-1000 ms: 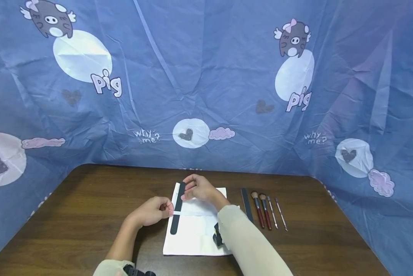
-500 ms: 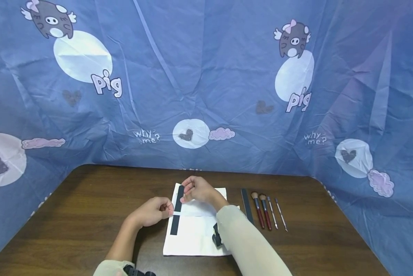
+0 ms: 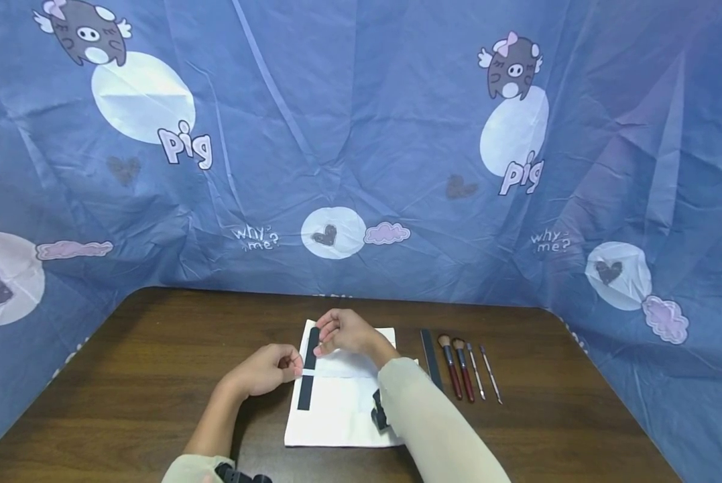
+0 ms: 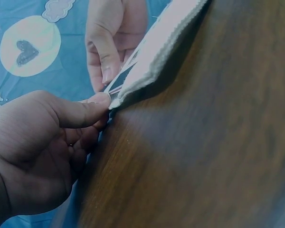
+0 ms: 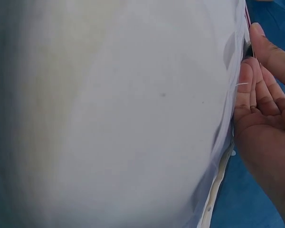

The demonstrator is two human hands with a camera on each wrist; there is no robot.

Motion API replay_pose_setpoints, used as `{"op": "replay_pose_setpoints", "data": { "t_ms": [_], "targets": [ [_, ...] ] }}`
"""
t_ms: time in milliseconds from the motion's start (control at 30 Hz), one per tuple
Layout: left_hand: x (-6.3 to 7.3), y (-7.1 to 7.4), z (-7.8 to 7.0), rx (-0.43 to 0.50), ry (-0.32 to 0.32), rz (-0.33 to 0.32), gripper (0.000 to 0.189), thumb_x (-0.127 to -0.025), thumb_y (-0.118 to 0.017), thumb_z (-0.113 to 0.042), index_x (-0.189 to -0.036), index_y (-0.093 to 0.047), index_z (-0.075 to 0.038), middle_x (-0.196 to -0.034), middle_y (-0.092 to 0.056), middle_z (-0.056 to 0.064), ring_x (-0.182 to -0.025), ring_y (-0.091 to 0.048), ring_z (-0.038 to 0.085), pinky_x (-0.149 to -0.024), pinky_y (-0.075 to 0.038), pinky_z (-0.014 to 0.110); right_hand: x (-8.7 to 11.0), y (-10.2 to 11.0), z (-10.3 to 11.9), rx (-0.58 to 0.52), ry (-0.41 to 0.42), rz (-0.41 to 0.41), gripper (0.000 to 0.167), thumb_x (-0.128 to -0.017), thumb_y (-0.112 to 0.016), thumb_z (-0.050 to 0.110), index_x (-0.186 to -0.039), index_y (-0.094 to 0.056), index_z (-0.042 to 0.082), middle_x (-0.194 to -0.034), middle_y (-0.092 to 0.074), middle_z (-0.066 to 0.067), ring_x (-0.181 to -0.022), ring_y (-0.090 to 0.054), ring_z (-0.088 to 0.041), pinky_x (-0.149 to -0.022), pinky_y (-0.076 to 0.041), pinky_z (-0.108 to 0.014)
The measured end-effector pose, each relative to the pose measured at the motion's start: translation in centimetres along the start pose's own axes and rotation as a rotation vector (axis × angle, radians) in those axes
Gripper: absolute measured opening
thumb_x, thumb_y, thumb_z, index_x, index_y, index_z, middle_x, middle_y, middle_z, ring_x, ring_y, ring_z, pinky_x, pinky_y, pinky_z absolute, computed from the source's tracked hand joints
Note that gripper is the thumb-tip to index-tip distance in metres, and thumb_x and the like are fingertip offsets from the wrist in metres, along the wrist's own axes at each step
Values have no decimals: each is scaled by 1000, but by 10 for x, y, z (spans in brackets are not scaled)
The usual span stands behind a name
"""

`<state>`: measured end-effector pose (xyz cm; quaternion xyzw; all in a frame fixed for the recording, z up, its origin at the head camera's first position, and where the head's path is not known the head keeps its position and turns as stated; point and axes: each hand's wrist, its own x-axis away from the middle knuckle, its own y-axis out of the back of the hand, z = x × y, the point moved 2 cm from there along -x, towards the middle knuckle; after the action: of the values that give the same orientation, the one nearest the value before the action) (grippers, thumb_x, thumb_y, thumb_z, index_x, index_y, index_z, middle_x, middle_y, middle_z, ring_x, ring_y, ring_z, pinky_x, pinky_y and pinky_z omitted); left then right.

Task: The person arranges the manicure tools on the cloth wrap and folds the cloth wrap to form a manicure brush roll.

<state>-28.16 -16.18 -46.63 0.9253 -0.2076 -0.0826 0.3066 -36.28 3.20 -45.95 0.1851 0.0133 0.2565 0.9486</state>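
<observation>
Currently, near the lower centre of the head view, the left hand (image 3: 267,370) pinches a narrow white band (image 3: 308,372) between thumb and fingers. The band crosses over a long, flat black strip (image 3: 305,392), which lies along the left side of a white rectangular fabric piece (image 3: 336,426). Just above and to the right, the right hand (image 3: 348,332) grips the upper part of that strip by its edge, thumb and fingers bent against it. The fabric rests on a dark brown wooden table (image 3: 155,362) across the lower part of the frame. Right of the fabric, a second flat dark strip (image 3: 431,359) lies beside two makeup brushes with dark red handles, the left brush (image 3: 451,369) and the right brush (image 3: 464,369), then two slim metallic tools (image 3: 476,372). A blue printed fabric backdrop (image 3: 361,168) fills the upper frame.
</observation>
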Motion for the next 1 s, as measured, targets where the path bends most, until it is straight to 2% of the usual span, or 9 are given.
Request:
{"op": "replay_pose_setpoints", "data": {
  "t_ms": [200,433,633,833,1000],
  "targets": [
    [0,0,-2,-2,-1,-4,8,-93,-64,0,-88,-64,-5,-76,-59,0,-73,-54,16,-66,-43,30,0,2,-1,33,-7,13,44,-72,-87,-9,-110,-65,-1,-88,-67,-7,-77,-64,-13,-71,-51,-22],
    [0,-1,-3,2,9,-5,8,-93,-64,1,-87,-64,-5,-76,-59,-1,-73,-53,15,-65,-43,29,0,0,5,170,23,78,40,-70,-92,-2,-102,-68,2,-87,-65,-3,-78,-60,-12,-73,-49,-22],
    [0,0,-2,10,4,-7,8,-93,-64,1,-87,-64,-4,-76,-59,0,-72,-53,15,-65,-43,28,-3,-3,2,276,55,93,38,-68,-95,4,-96,-70,4,-84,-64,1,-77,-57,-8,-72,-47,-19],
    [0,0,-1,3,-1,-9,6,-92,-65,-1,-87,-66,-5,-76,-59,0,-72,-54,15,-65,-44,28,-3,-5,3,310,54,98,37,-68,-95,5,-96,-70,4,-84,-65,2,-77,-57,-7,-73,-48,-19],
    [0,1,-1,11,10,-12,6,-91,-66,-1,-87,-67,-5,-76,-60,0,-73,-53,15,-63,-43,28,-1,-6,8,380,64,111,37,-69,-95,7,-98,-70,4,-85,-65,0,-77,-56,-6,-73,-47,-19]
  ]
}}
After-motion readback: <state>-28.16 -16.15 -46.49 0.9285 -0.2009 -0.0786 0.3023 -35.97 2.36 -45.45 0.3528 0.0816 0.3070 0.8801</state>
